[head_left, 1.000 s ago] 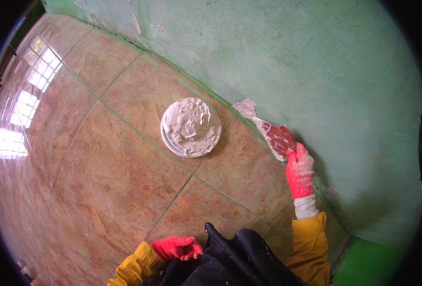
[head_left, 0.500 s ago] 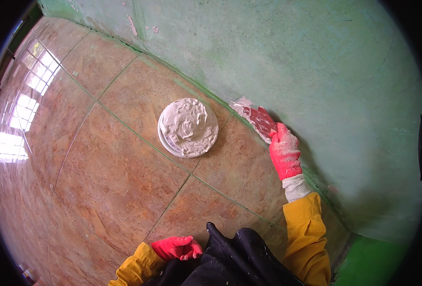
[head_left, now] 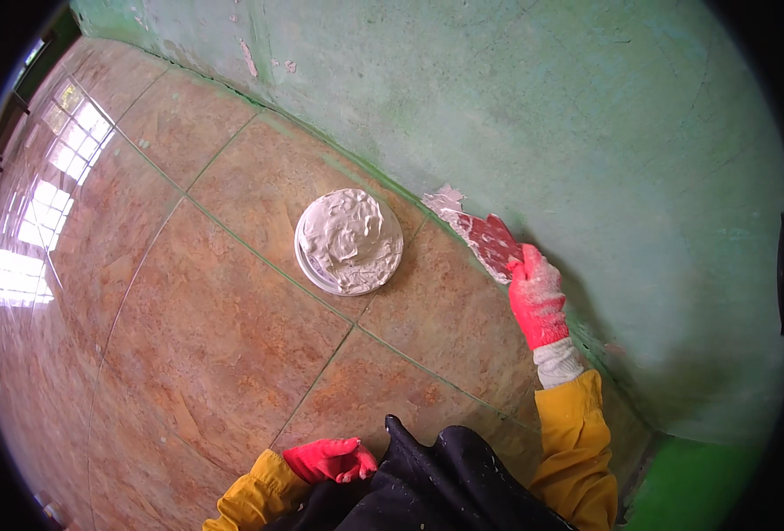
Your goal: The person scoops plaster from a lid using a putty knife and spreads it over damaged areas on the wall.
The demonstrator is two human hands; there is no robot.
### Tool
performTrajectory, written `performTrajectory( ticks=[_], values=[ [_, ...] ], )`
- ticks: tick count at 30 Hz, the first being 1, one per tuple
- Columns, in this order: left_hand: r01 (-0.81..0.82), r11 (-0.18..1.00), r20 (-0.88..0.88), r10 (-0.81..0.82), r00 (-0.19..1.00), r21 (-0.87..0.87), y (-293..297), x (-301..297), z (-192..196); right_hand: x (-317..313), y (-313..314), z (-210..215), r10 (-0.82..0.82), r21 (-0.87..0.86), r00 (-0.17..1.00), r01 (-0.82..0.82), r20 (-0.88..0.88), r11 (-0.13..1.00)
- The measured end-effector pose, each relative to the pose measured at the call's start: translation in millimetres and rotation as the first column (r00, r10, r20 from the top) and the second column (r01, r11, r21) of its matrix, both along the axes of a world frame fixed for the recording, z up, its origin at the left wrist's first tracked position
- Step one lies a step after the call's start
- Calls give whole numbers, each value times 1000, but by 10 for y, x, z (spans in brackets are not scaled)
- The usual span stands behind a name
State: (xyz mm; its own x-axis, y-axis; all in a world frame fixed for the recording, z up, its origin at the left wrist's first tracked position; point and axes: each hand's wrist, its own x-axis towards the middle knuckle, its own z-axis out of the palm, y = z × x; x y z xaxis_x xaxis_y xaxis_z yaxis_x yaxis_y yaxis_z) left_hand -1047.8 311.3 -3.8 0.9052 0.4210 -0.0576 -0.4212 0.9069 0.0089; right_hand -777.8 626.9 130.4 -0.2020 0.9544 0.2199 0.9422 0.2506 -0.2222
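My right hand (head_left: 538, 296), in a red-coated glove with a pale cuff, grips a red putty spreader (head_left: 489, 243). The spreader lies against the foot of the green wall (head_left: 604, 133), pale putty smeared over its face and edge. A patch of whitish putty (head_left: 445, 200) shows on the wall just beyond its far end. On the floor to the left stands a round white tub (head_left: 319, 280), heaped with creamy putty (head_left: 349, 237). My left hand (head_left: 332, 459), also in a red glove, rests by my lap with fingers loosely bent and nothing in it.
Brown stone-look floor tiles (head_left: 224, 327) with green joints run up to the wall. Several chips of bare plaster (head_left: 249, 58) mark the wall at the far left. Window light reflects off the tiles at left. Dark cloth (head_left: 445, 482) covers my lap.
My right hand and the spreader have shifted a little to the right and nearer along the wall's foot. More putty shows on the wall behind the spreader. My left hand stays put.
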Motion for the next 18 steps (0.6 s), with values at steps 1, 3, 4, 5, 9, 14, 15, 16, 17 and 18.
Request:
performTrajectory(
  ticks=[1,3,4,5,9,14,15,16,17,18],
  values=[
    [6,1000,-2,-6,1000,-14,1,-1,26,-46,41,-31,5,-5,1000,-5,0,1000],
    [7,1000,-54,-7,999,-10,-15,21,60,-119,62,-30,36,6,999,-36,21,999],
    [6,1000,-104,-7,995,-9,-27,22,60,-161,75,-51,70,14,997,-70,43,997],
    [1,1000,-109,-2,994,-10,-28,17,54,-189,87,-71,98,-23,993,-97,61,995],
    [14,1000,-100,-15,995,-10,19,14,43,-259,164,-91,115,-51,992,-112,61,992],
    [-18,1000,-4,18,1000,4,143,45,-16,-277,409,-102,37,16,998,-38,53,999],
    [-22,1000,-3,22,1000,6,153,47,-33,-229,448,-134,29,-11,999,-30,-21,999],
    [-26,1000,-1,26,1000,6,155,40,-44,-240,440,-137,29,-14,999,-29,-21,999],
    [-26,1000,-1,26,1000,4,155,30,-55,-255,419,-116,20,12,1000,-20,15,1000],
    [-21,1000,2,21,1000,0,153,18,-66,-269,394,-104,9,39,999,-11,51,999]
  ],
)
